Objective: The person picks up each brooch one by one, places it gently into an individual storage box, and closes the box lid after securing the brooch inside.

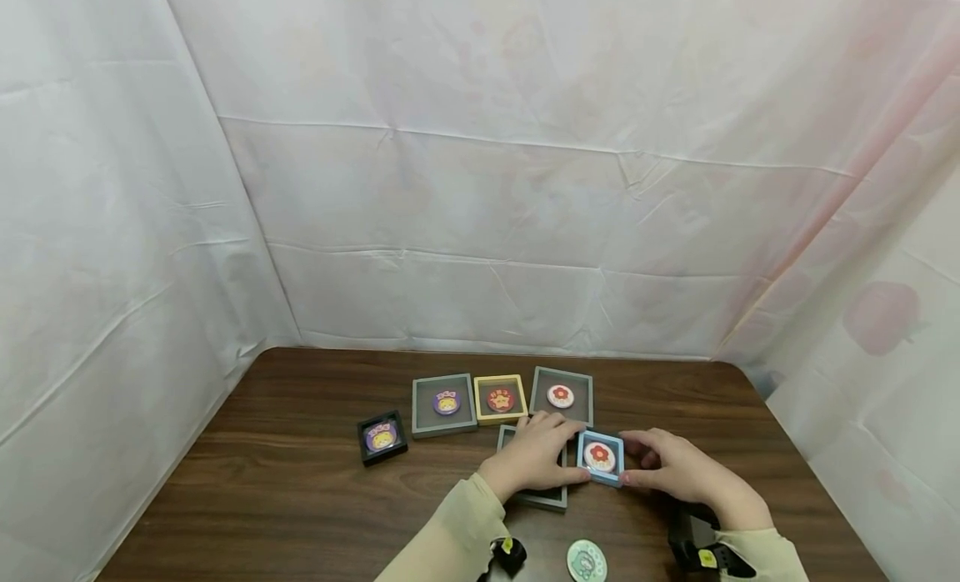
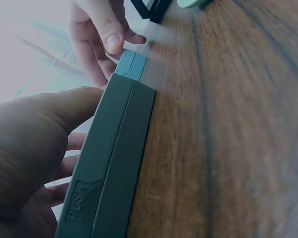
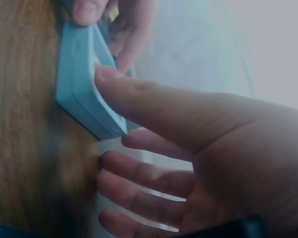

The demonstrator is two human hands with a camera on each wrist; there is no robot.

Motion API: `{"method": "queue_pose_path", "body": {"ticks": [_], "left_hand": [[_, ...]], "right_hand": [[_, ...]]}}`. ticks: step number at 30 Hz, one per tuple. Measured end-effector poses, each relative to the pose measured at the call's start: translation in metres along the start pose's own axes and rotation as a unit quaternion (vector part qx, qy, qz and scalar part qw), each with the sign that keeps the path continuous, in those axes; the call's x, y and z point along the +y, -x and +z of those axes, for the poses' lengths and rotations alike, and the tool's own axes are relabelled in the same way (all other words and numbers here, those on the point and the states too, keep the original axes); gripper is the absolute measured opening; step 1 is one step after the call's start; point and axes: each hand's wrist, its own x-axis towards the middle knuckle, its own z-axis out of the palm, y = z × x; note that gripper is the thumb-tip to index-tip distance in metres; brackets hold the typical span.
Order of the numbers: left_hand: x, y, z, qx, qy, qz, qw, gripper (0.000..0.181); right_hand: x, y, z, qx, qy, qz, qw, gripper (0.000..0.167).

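A small light-blue display frame (image 1: 612,479) with a white badge bearing a red flower (image 1: 600,457) lies on the wooden table between both hands. My left hand (image 1: 534,455) pinches its left side between thumb and index finger. That hand also spans a larger grey frame (image 1: 551,505), hiding most of it; in the left wrist view the grey frame's side (image 2: 97,198) reads PUSH. On the opposite side, my right hand (image 1: 671,465) holds the blue frame with thumb and index finger. In the right wrist view the right thumb (image 3: 139,94) rests on the blue frame's rim.
Behind the hands stand a grey frame (image 1: 444,430) with a purple badge, a yellow frame (image 1: 501,380) with a red badge and a grey frame (image 1: 585,398) with a flower badge. A black frame (image 1: 384,459) sits left. A green round badge (image 1: 587,561) lies in front.
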Motion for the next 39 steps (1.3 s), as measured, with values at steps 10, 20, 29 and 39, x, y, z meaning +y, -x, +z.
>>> {"method": "queue_pose_path", "body": {"ticks": [10, 20, 29, 39], "left_hand": [[-0.001, -0.001, 0.001, 0.001, 0.000, 0.005, 1.0000, 0.074], [-0.001, -0.001, 0.002, 0.000, -0.005, 0.001, 1.0000, 0.074], [-0.007, 0.002, -0.004, 0.002, 0.014, 0.004, 0.9999, 0.073], [-0.027, 0.025, -0.011, -0.001, -0.002, 0.025, 0.9997, 0.082]], "right_hand": [[-0.003, 0.007, -0.010, -0.003, -0.006, 0.036, 0.9993, 0.066], [-0.002, 0.021, -0.015, -0.008, 0.013, 0.038, 0.9991, 0.070], [0.011, 0.044, -0.027, -0.024, 0.046, 0.007, 0.9986, 0.088], [0.038, 0.055, -0.038, -0.070, -0.005, 0.002, 0.9975, 0.087]]}}
